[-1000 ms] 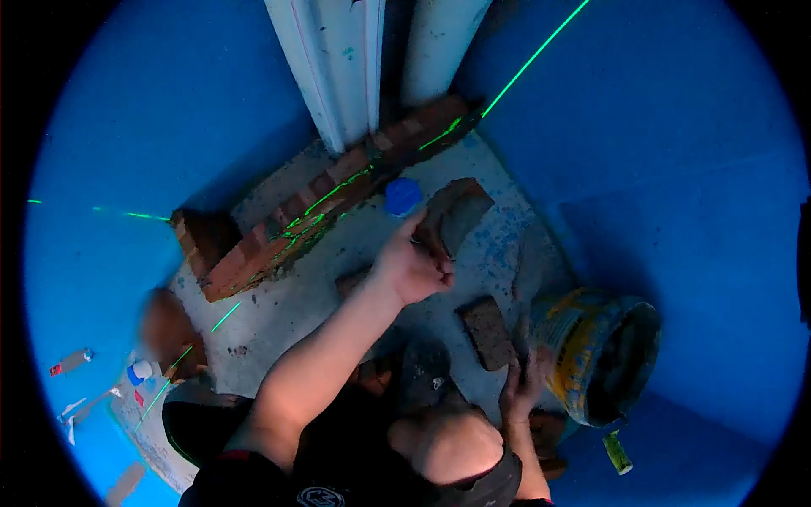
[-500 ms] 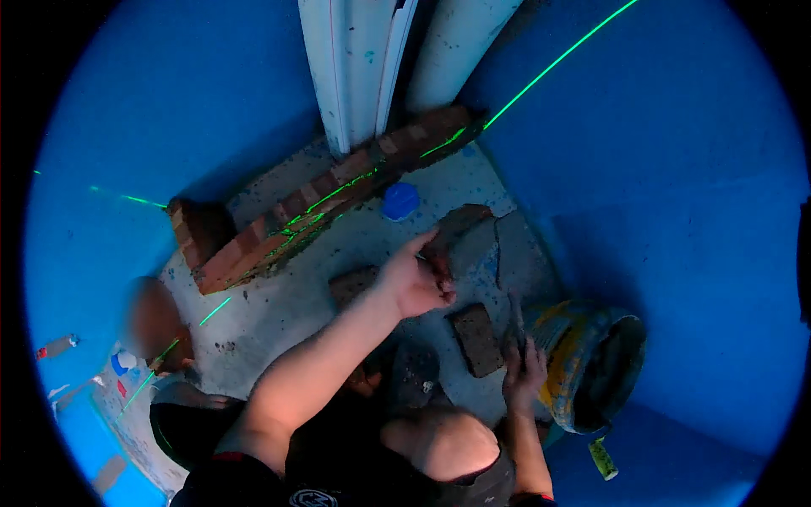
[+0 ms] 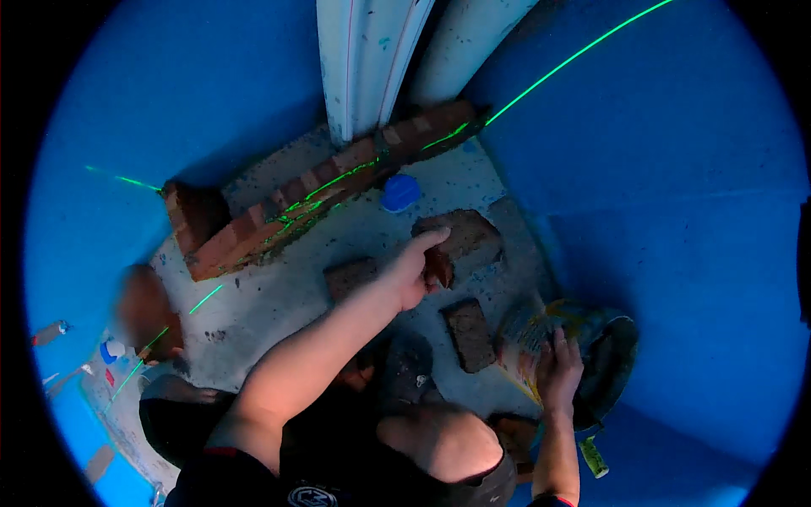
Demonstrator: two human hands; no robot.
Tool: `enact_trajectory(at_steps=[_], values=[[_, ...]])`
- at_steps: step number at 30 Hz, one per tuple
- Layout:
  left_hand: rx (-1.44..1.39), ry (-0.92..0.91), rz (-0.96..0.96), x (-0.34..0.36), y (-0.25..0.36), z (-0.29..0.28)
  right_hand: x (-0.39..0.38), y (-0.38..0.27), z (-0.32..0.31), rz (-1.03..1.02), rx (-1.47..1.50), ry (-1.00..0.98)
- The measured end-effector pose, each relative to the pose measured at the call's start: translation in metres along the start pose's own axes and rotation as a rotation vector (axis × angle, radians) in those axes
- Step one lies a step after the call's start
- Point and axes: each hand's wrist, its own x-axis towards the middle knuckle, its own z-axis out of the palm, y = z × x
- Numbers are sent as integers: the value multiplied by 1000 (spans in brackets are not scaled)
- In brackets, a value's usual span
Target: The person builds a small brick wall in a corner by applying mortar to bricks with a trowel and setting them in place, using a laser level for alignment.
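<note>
My left hand (image 3: 412,275) grips a brick (image 3: 467,238) coated with brown mortar, its thumb over the near edge and its reddish end showing by the fingers. Lower right, my right hand (image 3: 559,372) is closed, in front of a mortar-smeared bucket (image 3: 623,372) lying tilted with its mouth to the right. A thin trowel (image 3: 519,342) seems to be in that hand; its blade is blurred against the bucket. Between the hands a loose brick (image 3: 470,335) lies on the floor, and another brick (image 3: 349,277) lies left of my left hand, partly behind my forearm.
A low brick wall (image 3: 325,182) runs diagonally before white pipes (image 3: 359,68), a green laser line along it. Near it lies a blue round lid (image 3: 400,193). Blue walls (image 3: 676,169) enclose the corner. A green-handled tool (image 3: 594,457) sits below the bucket. More bricks (image 3: 514,435) lie by my knee.
My right hand has moved right and slightly down, from beside the loose brick to in front of the bucket. The brick in my left hand has turned, showing more of its broad mortared face.
</note>
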Motion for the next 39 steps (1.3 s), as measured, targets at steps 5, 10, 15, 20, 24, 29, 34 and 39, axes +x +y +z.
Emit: enact_trajectory(at_steps=[5, 10, 15, 20, 24, 29, 34, 39], values=[[-54, -240, -65, 10, -1, -25, -9, 9, 18, 119, 157, -3], [-209, -158, -306, 2, -1, -9, -52, -12, 75, -55, 207, 188], [-292, -179, -394, -14, -1, 5, -68, -59, 147, 110, 423, 192], [-335, -325, -382, -15, 14, -4, -91, -25, 183, 77, 412, 318], [-270, -395, -242, -22, 33, -12, -93, -21, 156, 344, 821, 156], [-140, -647, -77, -28, 40, -35, -14, -60, 101, 904, 1635, -148], [267, -684, 33, -35, 54, -23, 31, -61, 64, 705, 1894, -222], [629, -550, 183, -46, 65, -12, 35, -76, 53, 601, 1739, -193]])
